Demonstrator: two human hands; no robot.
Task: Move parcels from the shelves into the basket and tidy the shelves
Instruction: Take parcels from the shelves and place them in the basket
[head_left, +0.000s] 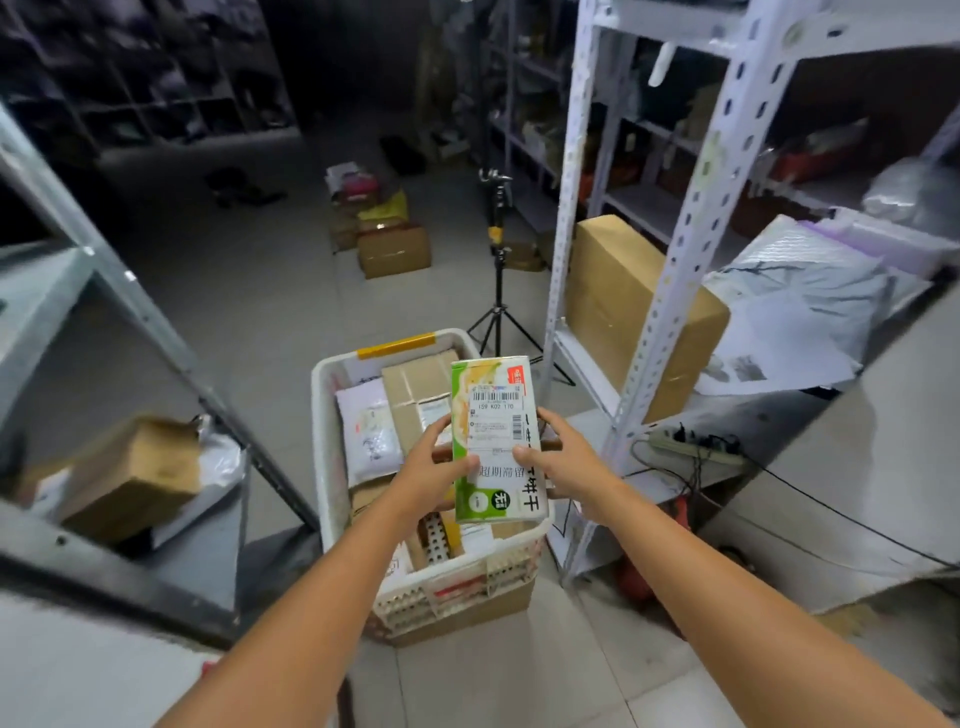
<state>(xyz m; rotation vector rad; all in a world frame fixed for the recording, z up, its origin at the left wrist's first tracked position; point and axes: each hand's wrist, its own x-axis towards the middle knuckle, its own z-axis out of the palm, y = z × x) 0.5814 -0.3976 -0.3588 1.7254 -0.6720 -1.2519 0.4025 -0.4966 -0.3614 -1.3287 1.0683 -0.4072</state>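
Box (493, 436), green and white with a barcode label facing up, is held in both hands right above the basket (324, 415). It is not in the basket yet.

Left hand (434, 467) grips the box's left edge, thumb on the front and fingers behind. Right hand (563, 457) grips the right edge, thumb pressed on the label. The box is tilted, top end pointing away.

Directly below the hands, the white basket is already packed. It holds a brown parcel (415, 395) at the far side, a white mailer (366, 431) just left of that, and more cartons at the near end. Its yellow handle (396, 345) is on the far rim.

Left of the hands and lower, the left shelf (47, 525) carries a carton (135, 478) that sits skewed, with a white bag behind it.

Right of the hands, a power strip (691, 449) with tangled cables lies on the low board of the right shelf (691, 228). One level up there is a big carton (623, 312) standing on end, and further right a loose heap of grey bags (800, 296) and papers.

Beyond the hands, a tripod (498, 291) stands on the floor just past the basket. Further out is a cluster of floor boxes (395, 249). The back of the room is dark and blurred, with more shelving; I can't make out what's on it.
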